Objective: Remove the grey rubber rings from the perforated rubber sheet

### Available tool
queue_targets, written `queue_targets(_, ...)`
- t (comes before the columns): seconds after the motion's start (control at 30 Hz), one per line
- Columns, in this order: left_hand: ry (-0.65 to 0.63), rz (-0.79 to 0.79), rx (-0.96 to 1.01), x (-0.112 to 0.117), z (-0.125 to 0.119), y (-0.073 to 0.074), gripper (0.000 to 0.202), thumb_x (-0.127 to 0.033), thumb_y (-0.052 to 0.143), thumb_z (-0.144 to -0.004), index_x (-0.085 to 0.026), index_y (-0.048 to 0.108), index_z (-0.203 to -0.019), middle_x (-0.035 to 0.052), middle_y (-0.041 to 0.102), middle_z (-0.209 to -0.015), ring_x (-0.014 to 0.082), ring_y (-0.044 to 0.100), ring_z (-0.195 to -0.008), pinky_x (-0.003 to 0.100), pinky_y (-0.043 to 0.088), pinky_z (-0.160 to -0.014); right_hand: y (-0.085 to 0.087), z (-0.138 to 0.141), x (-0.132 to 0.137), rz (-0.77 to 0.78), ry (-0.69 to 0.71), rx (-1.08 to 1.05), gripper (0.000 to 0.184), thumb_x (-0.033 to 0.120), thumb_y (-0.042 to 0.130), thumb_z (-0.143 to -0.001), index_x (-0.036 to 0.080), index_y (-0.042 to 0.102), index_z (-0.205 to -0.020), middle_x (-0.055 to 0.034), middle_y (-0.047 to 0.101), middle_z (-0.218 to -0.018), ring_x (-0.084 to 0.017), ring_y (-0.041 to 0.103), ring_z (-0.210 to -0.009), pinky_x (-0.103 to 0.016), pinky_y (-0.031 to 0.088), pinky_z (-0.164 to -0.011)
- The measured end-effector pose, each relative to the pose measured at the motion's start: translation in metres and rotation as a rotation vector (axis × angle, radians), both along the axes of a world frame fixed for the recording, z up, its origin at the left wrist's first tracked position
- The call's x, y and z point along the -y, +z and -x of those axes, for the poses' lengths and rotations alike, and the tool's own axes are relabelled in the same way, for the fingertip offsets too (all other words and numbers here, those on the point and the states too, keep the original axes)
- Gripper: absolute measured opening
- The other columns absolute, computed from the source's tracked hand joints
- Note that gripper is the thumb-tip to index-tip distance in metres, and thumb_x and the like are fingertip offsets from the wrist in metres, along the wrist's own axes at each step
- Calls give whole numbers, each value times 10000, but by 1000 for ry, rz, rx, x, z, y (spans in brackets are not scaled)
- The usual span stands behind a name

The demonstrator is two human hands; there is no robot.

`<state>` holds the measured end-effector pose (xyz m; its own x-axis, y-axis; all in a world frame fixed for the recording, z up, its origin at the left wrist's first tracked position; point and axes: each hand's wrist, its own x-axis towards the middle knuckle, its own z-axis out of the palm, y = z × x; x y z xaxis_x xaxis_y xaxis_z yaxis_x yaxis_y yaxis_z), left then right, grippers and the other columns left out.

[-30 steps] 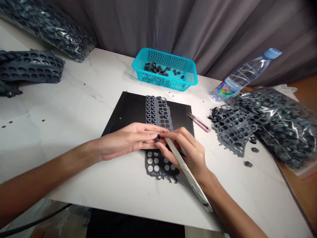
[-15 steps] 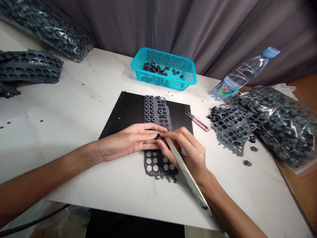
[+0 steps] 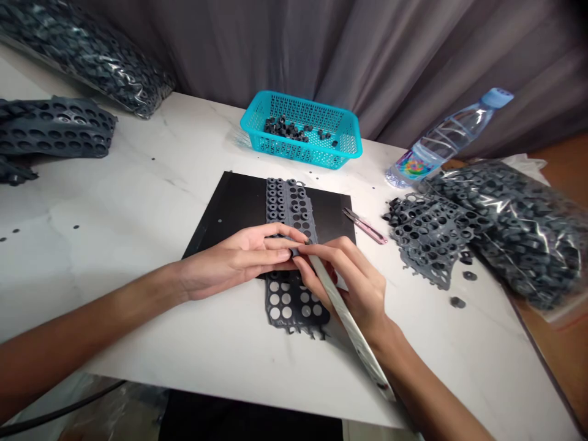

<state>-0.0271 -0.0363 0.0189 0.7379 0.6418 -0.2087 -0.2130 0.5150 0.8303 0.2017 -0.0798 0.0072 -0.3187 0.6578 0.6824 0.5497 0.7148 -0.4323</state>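
Nearest, the right hand (image 3: 351, 275) curls closely around a long, flat, pale tool (image 3: 354, 334), its end slanting back toward the wrist. Its index finger and thumb tips come in to a small dark grey ring-shaped piece (image 3: 294, 252). The left hand (image 3: 239, 254) lies half unfolded, thumb along the fingers, pinching that same piece at its fingertips, above the middle of a dark grey perforated rubber sheet (image 3: 294, 306).

The work looks partway through. At the sheet's near end the visible holes are vacant, with the white marbled table (image 3: 124, 214) showing through; its middle is hidden by the hands. Beyond them, on a flat black board (image 3: 215, 208), the two left columns carry rings, while the right columns hold only a few among bare holes. So a fair number appear left.

Right of the board lie pink-handled snips (image 3: 367, 228), then a torn, holed grey rubber scrap (image 3: 427, 239) beside a clear plastic bag full of dark pieces (image 3: 528, 233). Farther off stand a clear plastic bottle with a blue cap (image 3: 416, 162) and a turquoise mesh basket (image 3: 301, 151) holding a modest scatter of loose dark pieces (image 3: 285, 128), mostly toward its left.
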Motion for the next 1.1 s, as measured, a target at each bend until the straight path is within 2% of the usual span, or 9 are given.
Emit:
queue_targets(0.27, -48, -14, 37, 0, 2, 1, 306, -210, 678, -1086, -219, 656, -1391, 115, 717, -1425, 194, 688, -1297, 335, 469, -1176, 2, -4, 1, -47, -1, 12, 283, 71, 752, -1012, 185, 722, -1269, -49, 724, -963, -166, 733, -814, -283, 647, -744)
queue_targets(0.67, -54, -19, 62, -1, 2, 3, 279, -183, 679, -1078, -227, 675, -1354, 83, 748, -1345, 175, 697, -1254, 291, 488, -1123, 3, -7, 1, -97, 17, 24, 427, 57, 751, -990, 221, 702, -1381, -73, 793, -1078, -188, 777, -831, -312, 679, -728)
queue_targets(0.8, -47, -19, 85, -1, 1, 3, 272, -175, 677, -1079, -210, 680, -1349, 91, 755, -1332, 167, 712, -1232, 280, 501, -1119, 4, -7, 3, -104, 12, 22, 421, 50, 738, -1001, 223, 697, -1382, -76, 803, -1109, -181, 773, -830, -307, 677, -720)
queue_targets(1.0, -36, -18, 87, 0, 1, 3, 255, -173, 682, -1073, -196, 685, -1327, 99, 769, -1284, 181, 732, -1203, 280, 523, -1086, 3, -7, 3, -101, 40, 18, 406, 38, 793, -964, 170, 708, -1339, -99, 802, -1136, -187, 783, -882, -304, 690, -797)
queue_targets(1.1, -33, -16, 82, 0, 0, 4, 258, -161, 682, -1070, -196, 689, -1326, 101, 772, -1286, 178, 737, -1196, 280, 527, -1085, 5, -6, 3, -100, 30, 18, 408, 54, 779, -978, 190, 707, -1356, -91, 806, -1127, -187, 779, -847, -311, 686, -765)
